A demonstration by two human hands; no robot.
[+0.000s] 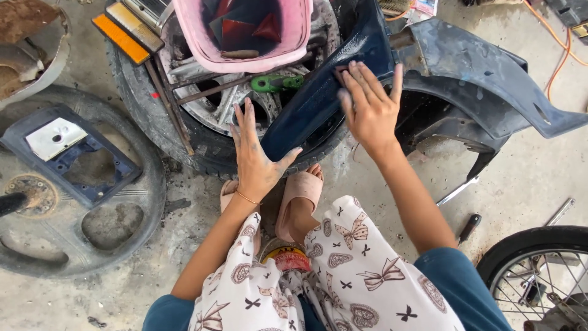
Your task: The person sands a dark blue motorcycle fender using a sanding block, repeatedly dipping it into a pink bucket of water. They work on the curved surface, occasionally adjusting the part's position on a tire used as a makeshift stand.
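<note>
A long dark blue body panel [318, 92] lies slanted across a car tyre with an alloy rim [211, 116]. My left hand [256, 153] rests flat against the panel's lower end, fingers spread, thumb hooked on its edge. My right hand [369, 107] presses flat on the panel's upper part, with a small piece of brownish sanding paper [340, 75] under the fingertips. A larger blue-grey fender piece [484, 79] lies to the right of it.
A pink plastic basin [245, 37] with dark and red pieces sits on the tyre. A flattened tyre with a blue frame [67, 159] lies at left. A spoked wheel [539, 270] is at bottom right, a screwdriver [469, 228] on the concrete, orange cable [560, 46] at top right.
</note>
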